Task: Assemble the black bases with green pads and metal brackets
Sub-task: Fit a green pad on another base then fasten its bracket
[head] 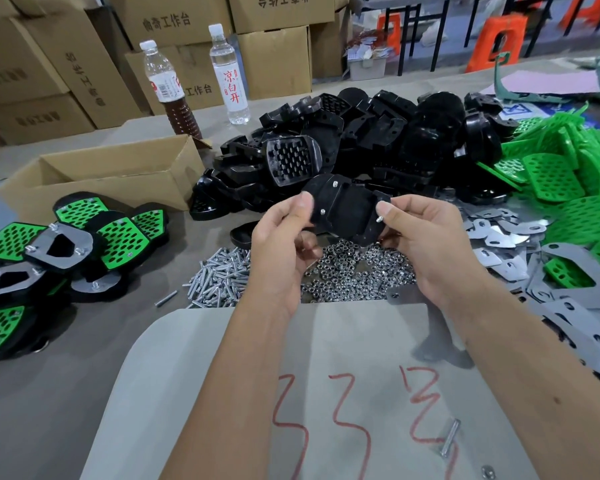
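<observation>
A glossy black base (343,211), flat and rounded with silvery screw tips poking through it, hangs in the air between both hands, its long axis running from 10 to 4 o'clock. The left hand (279,244) pinches its 9 o'clock edge and the right hand (426,237) its 3 o'clock edge, thumbs on top. Beneath lie shiny nuts (354,271), with threaded screws (219,278) at 8 o'clock.

Both hands hold a base (343,209) above the nuts (354,271). Screws (219,275) lie left of the nuts, brackets (506,244) right. Behind them sits the base pile (378,140), pads (568,181) to its right, a box (104,174) to its left. Finished units (66,244) lie far left.
</observation>
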A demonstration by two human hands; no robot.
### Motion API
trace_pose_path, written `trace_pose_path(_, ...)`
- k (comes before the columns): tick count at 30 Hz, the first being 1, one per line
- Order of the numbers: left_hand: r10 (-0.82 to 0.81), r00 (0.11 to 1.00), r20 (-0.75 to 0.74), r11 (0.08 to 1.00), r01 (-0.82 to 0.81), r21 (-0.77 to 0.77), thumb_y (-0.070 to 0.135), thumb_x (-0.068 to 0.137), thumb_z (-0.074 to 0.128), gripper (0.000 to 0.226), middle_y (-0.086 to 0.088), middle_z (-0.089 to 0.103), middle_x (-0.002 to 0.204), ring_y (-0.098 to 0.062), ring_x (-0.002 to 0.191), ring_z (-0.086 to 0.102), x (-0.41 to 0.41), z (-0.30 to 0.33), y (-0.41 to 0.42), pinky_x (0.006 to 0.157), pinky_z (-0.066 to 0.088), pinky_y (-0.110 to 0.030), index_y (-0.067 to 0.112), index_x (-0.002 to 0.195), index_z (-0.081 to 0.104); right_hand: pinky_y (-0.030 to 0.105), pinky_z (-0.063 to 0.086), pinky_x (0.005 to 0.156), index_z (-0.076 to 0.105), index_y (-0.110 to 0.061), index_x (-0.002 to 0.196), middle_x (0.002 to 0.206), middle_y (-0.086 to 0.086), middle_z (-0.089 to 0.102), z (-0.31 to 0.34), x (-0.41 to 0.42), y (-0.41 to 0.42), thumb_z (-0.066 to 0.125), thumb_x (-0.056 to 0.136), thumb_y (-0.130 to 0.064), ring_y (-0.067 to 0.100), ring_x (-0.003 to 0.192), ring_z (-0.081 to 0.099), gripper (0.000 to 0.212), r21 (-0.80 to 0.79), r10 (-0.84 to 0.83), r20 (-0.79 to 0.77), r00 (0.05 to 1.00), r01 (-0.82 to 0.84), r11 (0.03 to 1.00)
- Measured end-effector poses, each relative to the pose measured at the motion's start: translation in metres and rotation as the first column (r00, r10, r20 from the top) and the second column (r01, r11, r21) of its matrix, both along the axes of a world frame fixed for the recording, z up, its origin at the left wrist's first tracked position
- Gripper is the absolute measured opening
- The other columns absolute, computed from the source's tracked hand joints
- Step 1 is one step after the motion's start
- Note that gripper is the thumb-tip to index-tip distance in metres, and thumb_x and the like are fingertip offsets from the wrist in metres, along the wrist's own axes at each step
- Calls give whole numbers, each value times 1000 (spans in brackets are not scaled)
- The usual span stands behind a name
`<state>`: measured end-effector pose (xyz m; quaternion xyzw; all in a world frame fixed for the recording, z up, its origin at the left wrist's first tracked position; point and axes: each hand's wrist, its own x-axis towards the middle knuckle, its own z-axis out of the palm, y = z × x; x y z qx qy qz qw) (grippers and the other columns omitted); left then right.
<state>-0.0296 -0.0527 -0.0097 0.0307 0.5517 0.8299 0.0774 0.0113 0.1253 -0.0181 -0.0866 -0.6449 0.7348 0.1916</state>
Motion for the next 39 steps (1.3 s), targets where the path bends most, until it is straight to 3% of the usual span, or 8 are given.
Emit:
trace_pose_path(3, 48, 998, -29, 998, -49, -50, -2, 92, 72, 31, 8, 66, 74, -4, 62, 58, 2, -1, 4, 56, 48, -21, 7, 122, 69, 31, 51, 66, 74, -11, 80, 80, 15, 70, 2, 1, -2, 72, 98, -13, 19, 72, 62, 18, -25, -6, 17, 1000, 6, 1000)
trace_pose_path(8, 113, 994, -1, 993, -113, 19, -2, 96, 68, 25, -8, 70, 94, -17, 79, 62, 5, 3, 7, 68, 57, -24, 2, 120, 70, 30, 52, 65, 68, -13, 77, 73, 6, 69, 7, 5, 1, 70, 98, -11, 16, 67, 63, 21, -36, 126, 11, 992, -126, 991)
trace_pose_path(12, 155, 986, 64, 982, -161, 97, 0, 99, 62, 29, -25, 73, 115, -30, 91, 67, 5, 6, 6, 67, 61, -32, -1, 128, 65, 32, 55, 66, 66, -6, 90, 89, 15, 72, 11, 9, -4, 66, 99, -14, 24, 78, 65, 12, -34, 298, 39, 954, -296, 954)
trace_pose_path(15, 125, 989, 73, 991, -128, 33, 3, 99, 63, 28, -19, 77, 111, -22, 79, 71, 5, 6, 5, 66, 62, -36, 2, 127, 68, 46, 60, 85, 69, 1, 111, 115, 25, 72, 12, 10, -3, 57, 106, -21, 40, 100, 67, 26, -31, 289, 31, 957, -289, 957)
trace_pose_path(19, 58, 997, 58, 997, -55, -52, 6, 98, 65, 27, -18, 76, 112, -23, 83, 65, 8, 5, 9, 76, 60, -38, 5, 125, 72, 66, 47, 109, 70, -1, 127, 125, 25, 71, 14, 12, -4, 51, 108, -21, 45, 123, 64, 33, -49, 339, 61, 939, -336, 941)
trace_pose_path(27, 37, 998, 46, 997, -34, -68, 8, 98, 69, 22, -17, 79, 108, -21, 82, 71, 10, 1, 13, 82, 62, -43, 4, 119, 74, 65, 50, 102, 71, -4, 116, 114, 26, 71, 10, 11, -5, 62, 100, -6, 40, 104, 68, 19, -86, 309, 20, 951, -306, 948)
trace_pose_path(30, 34, 996, 84, 999, -31, -34, 10, 98, 68, 15, -16, 78, 98, -21, 80, 72, 12, 2, 15, 83, 62, -43, 6, 110, 77, 55, 56, 92, 70, -5, 112, 105, 18, 72, 8, 9, -7, 69, 91, -3, 33, 96, 68, 21, -82, 285, -17, 958, -286, 955)
trace_pose_path(39, -61, 995, 84, 998, 61, -2, 13, 105, 58, 28, -27, 71, 126, -36, 116, 70, 18, 5, 23, 106, 54, -55, -4, 124, 69, 40, 62, 77, 76, -10, 96, 91, 9, 76, 4, 5, -9, 69, 92, 5, 23, 85, 74, 17, -124, 144, -21, 989, -145, 982)
